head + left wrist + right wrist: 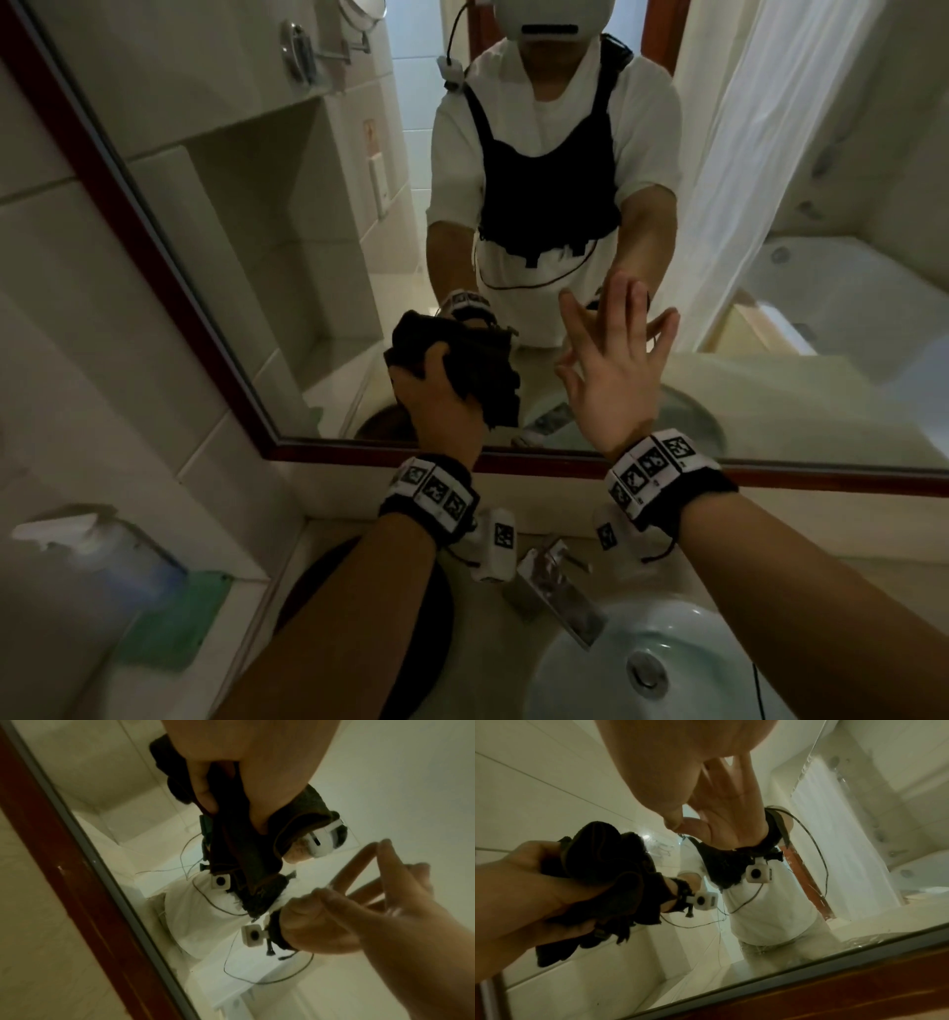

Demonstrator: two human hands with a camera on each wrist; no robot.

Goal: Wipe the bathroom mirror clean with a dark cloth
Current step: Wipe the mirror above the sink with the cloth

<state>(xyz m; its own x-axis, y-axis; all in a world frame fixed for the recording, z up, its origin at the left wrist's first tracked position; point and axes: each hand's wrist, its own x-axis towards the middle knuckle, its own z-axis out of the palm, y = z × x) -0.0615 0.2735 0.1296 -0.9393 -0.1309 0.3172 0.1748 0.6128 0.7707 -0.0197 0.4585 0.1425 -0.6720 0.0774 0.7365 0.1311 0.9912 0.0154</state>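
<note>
The mirror (308,205) has a dark red wooden frame (128,216) and fills the wall ahead. My left hand (436,395) grips a bunched dark cloth (488,370) and holds it against the glass near the lower left corner. In the left wrist view the fingers (205,787) curl into the cloth (246,858). My right hand (611,360) is to the right of the cloth, open with fingers spread, fingertips at the glass. The right wrist view shows the cloth (608,874) in my left hand (526,892) and the right palm (670,764) close to the mirror (577,973).
Below the mirror are a white basin (678,627), a chrome faucet (560,586), a soap dispenser (92,555) and a green item (174,622) on the ledge at left. A dark round object (426,647) lies under my left forearm. The tiled wall (61,334) adjoins the frame.
</note>
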